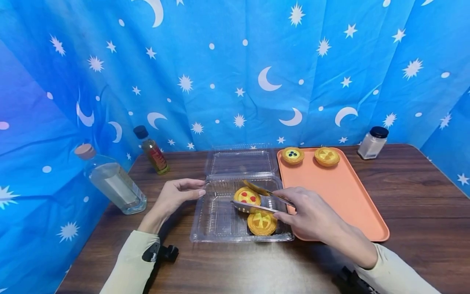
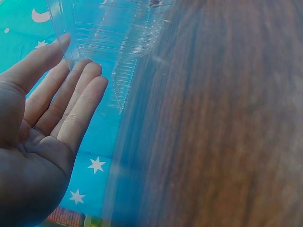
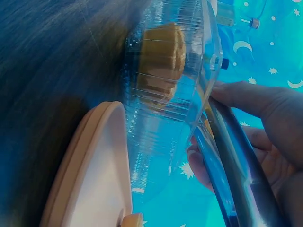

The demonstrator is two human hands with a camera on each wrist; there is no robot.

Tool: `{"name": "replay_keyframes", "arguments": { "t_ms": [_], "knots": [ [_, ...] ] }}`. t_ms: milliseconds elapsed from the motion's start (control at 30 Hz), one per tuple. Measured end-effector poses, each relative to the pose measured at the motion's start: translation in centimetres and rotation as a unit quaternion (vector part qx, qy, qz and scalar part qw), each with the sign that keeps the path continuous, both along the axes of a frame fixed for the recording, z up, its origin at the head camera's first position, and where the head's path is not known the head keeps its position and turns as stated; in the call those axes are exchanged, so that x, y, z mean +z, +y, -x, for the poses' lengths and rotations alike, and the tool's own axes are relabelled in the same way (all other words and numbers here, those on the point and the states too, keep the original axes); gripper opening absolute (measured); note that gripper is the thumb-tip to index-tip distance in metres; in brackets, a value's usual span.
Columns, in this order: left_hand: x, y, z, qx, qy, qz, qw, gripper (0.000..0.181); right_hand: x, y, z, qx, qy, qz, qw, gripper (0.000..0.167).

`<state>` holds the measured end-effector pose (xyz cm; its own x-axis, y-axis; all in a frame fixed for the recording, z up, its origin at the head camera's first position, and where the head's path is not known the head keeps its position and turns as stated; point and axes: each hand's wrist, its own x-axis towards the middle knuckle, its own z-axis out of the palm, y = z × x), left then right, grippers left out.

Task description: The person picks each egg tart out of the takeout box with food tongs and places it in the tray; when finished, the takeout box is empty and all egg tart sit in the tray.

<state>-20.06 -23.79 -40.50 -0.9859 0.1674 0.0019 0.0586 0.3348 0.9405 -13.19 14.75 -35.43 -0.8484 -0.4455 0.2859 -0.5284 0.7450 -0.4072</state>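
Observation:
My right hand (image 1: 312,210) holds metal tongs (image 1: 257,207), their arms on either side of a tart with red heart-like pieces (image 1: 247,197). This tart is inside the clear hinged plastic container (image 1: 220,212), close to a second tart with yellow chunks (image 1: 262,223). In the right wrist view, a tart (image 3: 161,61) shows through the clear wall, and thumb and fingers pinch the tongs (image 3: 236,156). My left hand (image 1: 174,200) is at the container's left rim, thumb and fingers extended and apart. In the left wrist view, the fingertips (image 2: 90,71) meet the rim.
An orange tray (image 1: 330,196) lies right of the container, bearing a blueberry-topped tart (image 1: 292,155) and a yellow-topped tart (image 1: 327,157). A corked glass bottle (image 1: 117,183) and a small dark-capped bottle (image 1: 154,153) stand left. A black-lidded jar (image 1: 373,143) stands back right.

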Motion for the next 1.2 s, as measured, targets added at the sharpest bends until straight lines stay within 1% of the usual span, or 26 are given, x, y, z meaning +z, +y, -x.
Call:
{"name": "replay_keyframes", "arguments": {
  "t_ms": [100, 200, 267, 400, 567, 700, 933, 1200],
  "knots": [
    [0.0, 0.0, 0.0, 0.001, 0.000, -0.001, 1.0000, 0.041, -0.1, 0.0, 0.0, 0.018, 0.014, -0.003, 0.9997, 0.044],
    [0.0, 0.0, 0.0, 0.001, 0.001, 0.004, 1.0000, 0.041, -0.1, -0.1, 0.0, 0.037, 0.021, -0.002, 0.9991, 0.045],
    [0.0, 0.0, 0.0, 0.001, 0.001, 0.004, 1.0000, 0.041, 0.0, -0.1, 0.0, 0.043, 0.021, -0.001, 0.9989, 0.045],
    [0.0, 0.0, 0.0, 0.002, 0.001, 0.003, 1.0000, 0.041, 0.1, -0.2, 0.0, 0.031, 0.024, -0.002, 0.9992, 0.048],
    [0.1, 0.0, -0.1, 0.002, 0.002, 0.005, 1.0000, 0.041, 0.3, -0.4, 0.0, 0.011, 0.010, -0.016, 0.9998, 0.051],
    [0.1, 0.0, -0.1, 0.002, 0.003, 0.007, 1.0000, 0.041, 0.5, -0.6, 0.0, 0.010, 0.001, -0.025, 0.9996, 0.051],
    [0.1, 0.0, -0.2, 0.003, 0.002, 0.008, 1.0000, 0.041, 0.6, -0.7, -0.1, 0.021, 0.006, -0.022, 0.9995, 0.049],
    [0.1, 0.0, -0.1, 0.004, 0.002, 0.008, 1.0000, 0.041, 0.9, -1.1, -0.2, -0.001, -0.024, -0.032, 0.9992, 0.051]
  ]
}}
